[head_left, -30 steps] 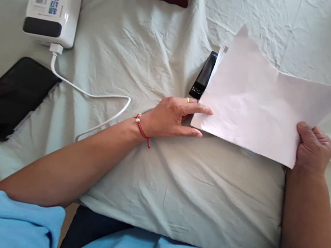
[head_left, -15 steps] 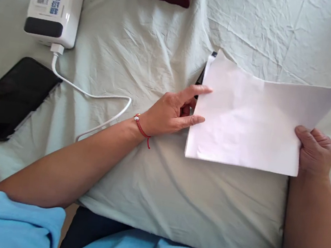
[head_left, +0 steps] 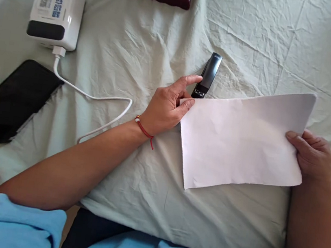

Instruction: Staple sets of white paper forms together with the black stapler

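The white sheet of paper [head_left: 243, 141] lies between my hands, slanting across the pale green cloth [head_left: 152, 44] that covers the table. My left hand [head_left: 168, 106] pinches the paper's upper left corner between thumb and curled fingers, while its forefinger stretches out and touches the black stapler [head_left: 207, 74], which lies just beyond that corner. My right hand [head_left: 313, 155] grips the paper's right edge, thumb on top and the other fingers loosely curled behind the sheet. A red string bracelet [head_left: 143, 129] sits on my left wrist. Well off to the left, a white cable [head_left: 95, 97] runs from a small white device [head_left: 56, 12], and a dark phone [head_left: 12, 98] lies beside it.
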Available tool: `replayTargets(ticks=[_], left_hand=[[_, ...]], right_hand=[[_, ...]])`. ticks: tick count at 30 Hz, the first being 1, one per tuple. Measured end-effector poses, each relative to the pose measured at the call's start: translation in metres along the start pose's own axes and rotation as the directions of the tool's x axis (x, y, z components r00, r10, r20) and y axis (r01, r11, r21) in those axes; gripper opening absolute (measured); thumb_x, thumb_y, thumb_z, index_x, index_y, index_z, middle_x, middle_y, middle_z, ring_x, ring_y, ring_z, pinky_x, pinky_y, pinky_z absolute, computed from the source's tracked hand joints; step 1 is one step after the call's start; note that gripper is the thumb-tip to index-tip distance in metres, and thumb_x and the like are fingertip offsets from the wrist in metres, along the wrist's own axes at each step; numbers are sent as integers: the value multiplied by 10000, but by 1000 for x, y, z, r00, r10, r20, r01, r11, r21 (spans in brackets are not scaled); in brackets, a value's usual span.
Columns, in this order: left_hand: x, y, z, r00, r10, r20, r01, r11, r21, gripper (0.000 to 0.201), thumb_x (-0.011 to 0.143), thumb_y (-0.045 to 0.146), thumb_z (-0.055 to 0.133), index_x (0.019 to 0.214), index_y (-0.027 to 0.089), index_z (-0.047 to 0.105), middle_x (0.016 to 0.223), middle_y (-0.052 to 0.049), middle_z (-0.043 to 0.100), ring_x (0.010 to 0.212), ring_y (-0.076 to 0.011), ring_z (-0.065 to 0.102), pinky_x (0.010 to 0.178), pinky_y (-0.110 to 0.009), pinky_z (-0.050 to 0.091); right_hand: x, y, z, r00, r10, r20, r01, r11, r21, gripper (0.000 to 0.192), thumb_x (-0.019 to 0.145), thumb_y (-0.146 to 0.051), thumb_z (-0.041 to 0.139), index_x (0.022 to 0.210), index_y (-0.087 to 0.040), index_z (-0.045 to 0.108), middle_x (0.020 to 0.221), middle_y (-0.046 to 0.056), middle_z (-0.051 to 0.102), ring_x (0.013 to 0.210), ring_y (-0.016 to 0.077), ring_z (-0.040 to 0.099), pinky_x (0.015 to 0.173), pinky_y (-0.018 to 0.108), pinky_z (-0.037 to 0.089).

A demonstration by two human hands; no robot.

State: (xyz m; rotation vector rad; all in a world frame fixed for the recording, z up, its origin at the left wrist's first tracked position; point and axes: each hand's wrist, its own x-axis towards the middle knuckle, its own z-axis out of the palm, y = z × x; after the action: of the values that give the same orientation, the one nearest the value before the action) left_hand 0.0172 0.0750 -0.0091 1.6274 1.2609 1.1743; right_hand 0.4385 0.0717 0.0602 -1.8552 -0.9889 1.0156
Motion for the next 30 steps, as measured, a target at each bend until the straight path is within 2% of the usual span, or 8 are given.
replayTargets(ticks=[3, 7, 9, 12, 15, 18, 24, 30], left_hand=[[0, 1, 1, 999, -43, 1, 43, 999, 1, 614, 1050, 239, 757, 1661, 280, 730, 982, 1, 847, 857, -224, 804, 907, -392, 714], [1, 3, 1, 999, -35, 21, 34, 999, 23, 550, 1028, 203, 731, 1575, 264, 732, 994, 2, 867, 877, -225, 819, 925, -401, 712], [1, 3, 0, 999, -17, 36, 16, 999, 28, 539, 1027, 189, 726, 1561, 260, 740, 1002, -6, 875, 917, -237, 832, 928, -399, 708], [1, 3, -1, 998, 13, 62, -15, 999, 41, 566, 1032, 179, 726, 1593, 248, 736, 1004, -15, 876, 927, -240, 821, 936, -401, 703], [1, 1, -1, 997, 34, 69, -38, 998, 57, 580, 1043, 175, 713, 1619, 244, 734, 980, -7, 856, 899, -231, 800, 941, -404, 702], [1, -2, 0, 998, 33, 48, -36, 997, 68, 576, 1055, 173, 705, 1625, 248, 738, 974, 1, 845, 880, -220, 792, 943, -400, 704], [1, -13, 3, 998, 55, -15, -53, 994, 91, 668, 1090, 174, 727, 1747, 288, 678, 1051, -2, 861, 810, -184, 762, 945, -385, 725], [0, -16, 5, 993, 119, 12, -120, 989, 84, 683, 1147, 218, 736, 1813, 358, 678, 1046, 2, 843, 799, -177, 747, 913, -365, 728]], right_hand=[[-2, -3, -2, 999, 40, -1, -40, 999, -1, 514, 452, -403, 1217, 849, -206, 956, 766, 48, 841, 597, 143, 676, 518, 232, 544], [1, -5, -7, 985, 164, 59, -162, 986, -26, 497, 464, -328, 1187, 893, -226, 958, 828, 83, 884, 626, 199, 719, 522, 281, 568], [3, -5, -7, 980, 181, 86, -180, 983, -23, 452, 536, -306, 1165, 931, -242, 954, 943, 113, 931, 718, 233, 784, 572, 294, 591], [4, -5, -3, 984, 164, 65, -164, 986, -12, 343, 685, -288, 1123, 972, -254, 937, 1077, 138, 960, 834, 247, 830, 616, 298, 574], [-1, -7, 2, 985, 172, 32, -171, 985, -28, 306, 733, -273, 1108, 984, -233, 938, 1007, 128, 939, 783, 229, 790, 624, 312, 574], [-8, -12, 6, 982, 189, 23, -188, 981, -57, 331, 686, -256, 1129, 957, -202, 946, 872, 85, 880, 690, 195, 717, 607, 312, 569], [-13, -20, 10, 990, 95, -105, -98, 995, -25, 225, 671, -198, 1032, 862, -173, 914, 772, 45, 803, 597, 148, 624, 513, 265, 444], [-8, -19, 16, 979, 82, -185, -68, 995, 78, 229, 571, -140, 915, 797, -168, 887, 742, 37, 787, 565, 144, 627, 485, 240, 491]])
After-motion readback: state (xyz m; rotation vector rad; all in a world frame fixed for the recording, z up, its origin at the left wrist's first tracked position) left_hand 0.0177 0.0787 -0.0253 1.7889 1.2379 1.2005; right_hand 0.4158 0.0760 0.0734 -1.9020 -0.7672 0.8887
